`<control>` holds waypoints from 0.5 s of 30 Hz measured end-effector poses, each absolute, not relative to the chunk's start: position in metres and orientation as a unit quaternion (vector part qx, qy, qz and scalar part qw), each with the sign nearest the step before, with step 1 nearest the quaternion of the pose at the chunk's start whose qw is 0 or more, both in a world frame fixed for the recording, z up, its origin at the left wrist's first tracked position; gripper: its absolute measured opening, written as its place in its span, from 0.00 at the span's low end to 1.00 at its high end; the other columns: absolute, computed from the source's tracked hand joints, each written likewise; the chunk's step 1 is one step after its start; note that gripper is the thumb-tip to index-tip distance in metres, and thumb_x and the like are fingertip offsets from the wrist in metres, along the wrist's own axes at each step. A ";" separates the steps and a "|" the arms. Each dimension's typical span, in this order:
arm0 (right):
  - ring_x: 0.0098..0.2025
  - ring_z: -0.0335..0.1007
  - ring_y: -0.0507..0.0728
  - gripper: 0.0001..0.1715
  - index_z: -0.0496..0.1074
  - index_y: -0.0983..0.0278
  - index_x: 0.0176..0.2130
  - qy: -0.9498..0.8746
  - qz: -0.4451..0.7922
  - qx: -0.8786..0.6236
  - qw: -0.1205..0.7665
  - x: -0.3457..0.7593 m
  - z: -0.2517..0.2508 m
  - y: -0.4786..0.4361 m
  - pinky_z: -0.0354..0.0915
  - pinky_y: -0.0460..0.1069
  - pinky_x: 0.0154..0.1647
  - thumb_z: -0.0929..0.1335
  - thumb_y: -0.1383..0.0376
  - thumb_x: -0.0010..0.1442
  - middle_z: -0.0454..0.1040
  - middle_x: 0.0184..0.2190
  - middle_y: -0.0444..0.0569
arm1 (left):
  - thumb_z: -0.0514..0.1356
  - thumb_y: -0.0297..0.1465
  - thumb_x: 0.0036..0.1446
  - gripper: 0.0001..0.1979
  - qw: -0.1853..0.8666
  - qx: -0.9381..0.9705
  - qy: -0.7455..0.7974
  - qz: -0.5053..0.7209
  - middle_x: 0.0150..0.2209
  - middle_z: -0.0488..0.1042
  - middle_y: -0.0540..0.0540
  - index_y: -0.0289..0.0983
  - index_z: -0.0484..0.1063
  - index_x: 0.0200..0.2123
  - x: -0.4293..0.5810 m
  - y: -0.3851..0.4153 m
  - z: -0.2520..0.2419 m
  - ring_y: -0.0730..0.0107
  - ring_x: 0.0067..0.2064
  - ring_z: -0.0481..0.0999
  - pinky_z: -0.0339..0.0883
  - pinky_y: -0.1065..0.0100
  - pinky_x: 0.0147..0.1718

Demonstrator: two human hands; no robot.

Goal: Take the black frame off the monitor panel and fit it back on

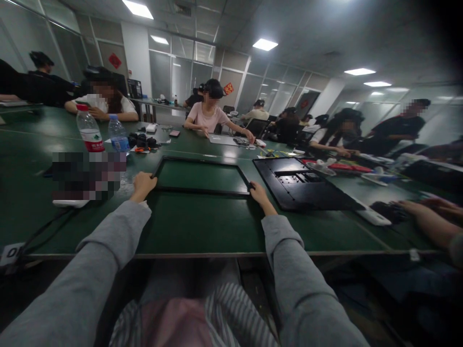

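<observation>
Fingers (152, 183) of both hands (142, 186) (258, 193) hold a black, probably plastic frame (197, 192).

A dark green tabletop (202, 226) bears, toward the left, a clear plastic bottle with a red cap and a red-and-white label (92, 135) just beside a clear plastic bottle with a blue cap and blue label (120, 140). Right of them lies a black jumble of small objects (144, 141), too blurred to name. Across the table sits a person in a pale pink top (208, 115); farther left, a person in a white top (117, 106) leans on it. Behind, a red diamond-shaped decoration (115, 60) hangs below rectangular white ceiling lights (265, 44).
</observation>
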State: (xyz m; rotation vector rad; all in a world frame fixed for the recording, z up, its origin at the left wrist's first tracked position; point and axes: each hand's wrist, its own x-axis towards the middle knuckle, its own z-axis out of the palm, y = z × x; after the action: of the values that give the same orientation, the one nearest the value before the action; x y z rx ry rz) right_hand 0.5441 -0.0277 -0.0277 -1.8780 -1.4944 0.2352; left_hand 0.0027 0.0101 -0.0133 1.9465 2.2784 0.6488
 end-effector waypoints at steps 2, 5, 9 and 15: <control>0.69 0.72 0.64 0.37 0.76 0.67 0.63 -0.582 0.088 -0.725 0.357 0.544 -0.028 -0.028 0.65 0.61 0.73 0.65 0.73 0.55 0.78 0.63 0.59 | 0.56 0.38 0.67 0.24 0.037 0.638 0.742 0.202 0.51 0.83 0.29 0.32 0.85 0.54 0.005 0.006 -0.010 0.40 0.53 0.81 0.73 0.53 0.50; 0.68 0.73 0.64 0.38 0.74 0.69 0.64 -0.583 0.086 -0.726 0.355 0.545 -0.029 -0.027 0.65 0.61 0.73 0.65 0.74 0.55 0.78 0.63 0.60 | 0.57 0.37 0.67 0.23 0.022 0.642 0.735 0.218 0.53 0.81 0.28 0.31 0.83 0.56 0.010 0.003 -0.006 0.39 0.57 0.78 0.70 0.51 0.55; 0.67 0.74 0.66 0.38 0.74 0.70 0.64 -0.576 0.081 -0.732 0.355 0.545 -0.029 -0.025 0.65 0.62 0.72 0.66 0.74 0.55 0.78 0.63 0.62 | 0.57 0.37 0.68 0.23 0.019 0.652 0.695 0.301 0.60 0.78 0.32 0.35 0.79 0.61 0.018 0.003 -0.001 0.43 0.62 0.74 0.66 0.49 0.62; 0.65 0.75 0.68 0.37 0.75 0.70 0.63 -0.578 0.067 -0.726 0.367 0.549 -0.032 -0.019 0.67 0.64 0.70 0.67 0.73 0.55 0.80 0.58 0.63 | 0.64 0.51 0.65 0.25 0.102 0.762 0.585 0.259 0.63 0.78 0.39 0.45 0.81 0.58 0.030 -0.008 0.011 0.42 0.66 0.71 0.61 0.42 0.66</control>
State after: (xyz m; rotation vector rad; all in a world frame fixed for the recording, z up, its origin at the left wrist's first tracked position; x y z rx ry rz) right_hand 0.5490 -0.0186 -0.0323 -1.8646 -1.4838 0.1713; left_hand 0.0297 -0.0083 0.0112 2.2484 1.7283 0.7637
